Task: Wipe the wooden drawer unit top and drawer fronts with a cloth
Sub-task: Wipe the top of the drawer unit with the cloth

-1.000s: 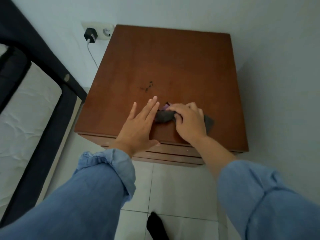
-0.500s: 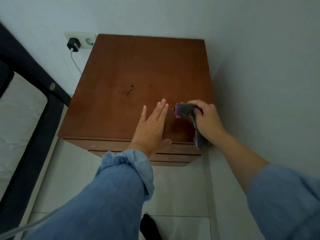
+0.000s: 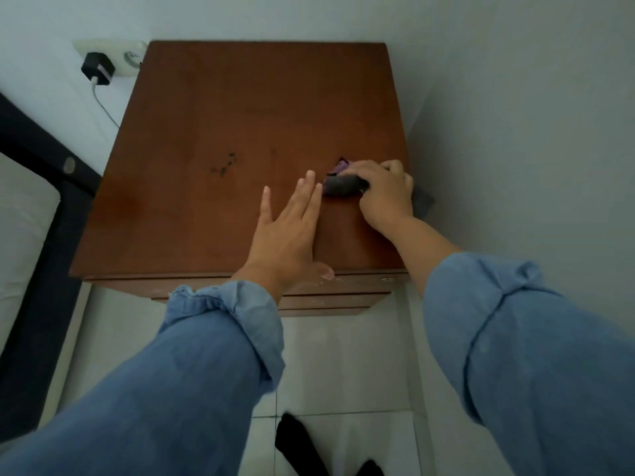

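A brown wooden drawer unit (image 3: 240,115) stands in the corner, its top seen from above, with a small dark mark (image 3: 225,164) near the middle. Its drawer fronts (image 3: 343,292) show only as thin strips below the front edge. My right hand (image 3: 386,194) grips a bunched grey and purple cloth (image 3: 340,183) on the top near the right edge; a corner of the cloth hangs over that edge. My left hand (image 3: 290,231) lies flat on the top with straight fingers, its fingertips just left of the cloth.
White walls close in behind and on the right of the unit. A wall socket with a black charger (image 3: 98,68) and white cable sits at the back left. A dark bed frame (image 3: 41,214) with a white mattress runs along the left. Pale floor tiles (image 3: 343,355) lie below.
My right hand has carried the cloth from the middle front of the top to the right edge, then a little farther back on the top. My left hand stays flat.
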### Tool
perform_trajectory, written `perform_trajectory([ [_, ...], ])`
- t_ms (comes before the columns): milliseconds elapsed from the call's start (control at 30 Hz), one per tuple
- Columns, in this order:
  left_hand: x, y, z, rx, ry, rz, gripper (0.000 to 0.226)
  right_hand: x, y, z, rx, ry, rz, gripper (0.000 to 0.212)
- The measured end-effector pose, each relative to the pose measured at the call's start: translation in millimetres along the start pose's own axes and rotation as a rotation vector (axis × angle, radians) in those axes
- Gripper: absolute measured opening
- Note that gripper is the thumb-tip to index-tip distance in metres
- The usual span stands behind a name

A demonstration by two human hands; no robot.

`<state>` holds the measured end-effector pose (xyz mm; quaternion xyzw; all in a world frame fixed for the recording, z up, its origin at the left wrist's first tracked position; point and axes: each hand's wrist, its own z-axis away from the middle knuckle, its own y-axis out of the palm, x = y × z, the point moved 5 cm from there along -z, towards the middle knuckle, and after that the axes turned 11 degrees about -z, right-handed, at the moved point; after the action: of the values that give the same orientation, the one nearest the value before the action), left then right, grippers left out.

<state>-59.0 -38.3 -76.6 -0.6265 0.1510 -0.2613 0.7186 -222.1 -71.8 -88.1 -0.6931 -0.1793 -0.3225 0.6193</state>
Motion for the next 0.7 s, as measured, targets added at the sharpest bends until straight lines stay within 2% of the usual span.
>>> perform_trajectory([
  [333, -11.3, -7.7, 10.2, 0.056, -0.084, 0.006, 0.124, -2.6, -2.6, 97.2, -0.071, -0.053, -0.052, 0.051],
  [500, -22.1, -11.2, 18.4, 0.016, -0.110, 0.025, 0.115, -19.5, -13.8, 118.8, 0.041, -0.024, -0.170, 0.046],
  [567, -35.0, -10.0, 20.6, -0.009, -0.078, 0.049, 0.115, -36.3, -35.5, 116.3, -0.003, 0.051, -0.257, 0.049],
  [700, -61.7, -16.2, 8.0, -0.050, 0.005, 0.108, 0.120, -68.7, -75.7, 60.4, -0.199, 0.134, -0.306, 0.052],
])
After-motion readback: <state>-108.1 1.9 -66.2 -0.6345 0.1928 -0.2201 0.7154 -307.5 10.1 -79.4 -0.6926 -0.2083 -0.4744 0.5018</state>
